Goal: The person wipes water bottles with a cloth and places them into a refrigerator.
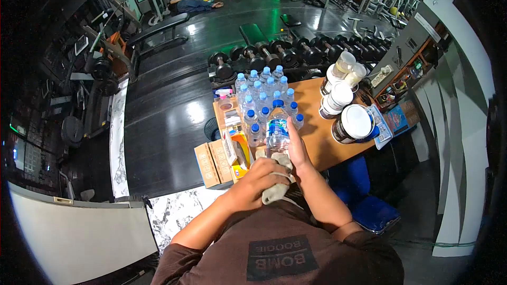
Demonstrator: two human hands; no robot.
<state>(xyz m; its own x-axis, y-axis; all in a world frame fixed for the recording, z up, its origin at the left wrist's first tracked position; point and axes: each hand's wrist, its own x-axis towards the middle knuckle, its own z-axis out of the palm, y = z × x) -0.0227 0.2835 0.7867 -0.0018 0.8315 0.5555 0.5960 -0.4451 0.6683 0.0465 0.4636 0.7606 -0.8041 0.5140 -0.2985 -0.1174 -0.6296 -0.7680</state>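
A clear plastic water bottle [277, 129] with a blue cap and blue label is held upright in front of my chest. My right hand [297, 150] grips it from the right side, with the fingers mostly hidden behind it. My left hand [265, 175] is closed round a crumpled pale cloth [275, 192], which touches the bottle's lower end. Just beyond, several similar water bottles [257, 95] with blue caps stand grouped on the wooden table [314, 121].
Several white-lidded tubs [355, 121] stand at the table's right. Cardboard boxes [211, 163] sit at its left front edge. A blue chair [372, 211] is at the lower right. A rack of dumbbells [285, 50] lies behind the table. Far off, a person [195, 5] lies on the floor.
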